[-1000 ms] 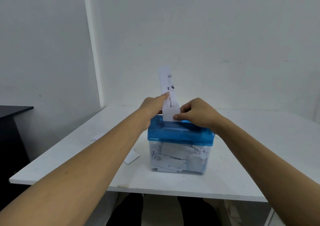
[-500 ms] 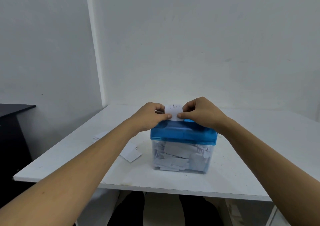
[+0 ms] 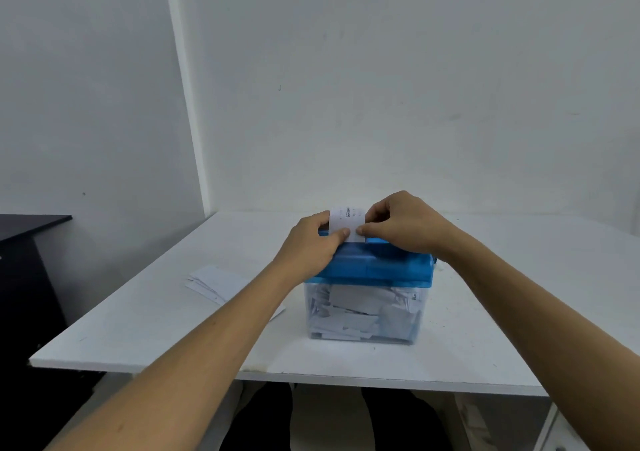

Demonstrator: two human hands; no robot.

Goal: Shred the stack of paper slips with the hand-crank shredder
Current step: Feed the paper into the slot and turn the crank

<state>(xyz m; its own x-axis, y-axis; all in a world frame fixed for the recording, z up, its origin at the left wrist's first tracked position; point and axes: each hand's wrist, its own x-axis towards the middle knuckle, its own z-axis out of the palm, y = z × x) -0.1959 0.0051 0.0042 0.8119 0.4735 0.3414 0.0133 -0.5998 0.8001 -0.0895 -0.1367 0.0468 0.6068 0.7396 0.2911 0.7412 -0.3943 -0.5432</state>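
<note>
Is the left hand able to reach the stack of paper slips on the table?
Probably yes, once it lets go: the left hand pinches the slip at the shredder, and the stack lies just left of its forearm on the table, nothing between.

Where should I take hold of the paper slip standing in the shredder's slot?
Pinch the slip by its side edges just above the blue lid, one hand from each side. It stands upright, its lower end inside the lid, so only the upper part is free. The left hand and right hand pinch it so.
</note>
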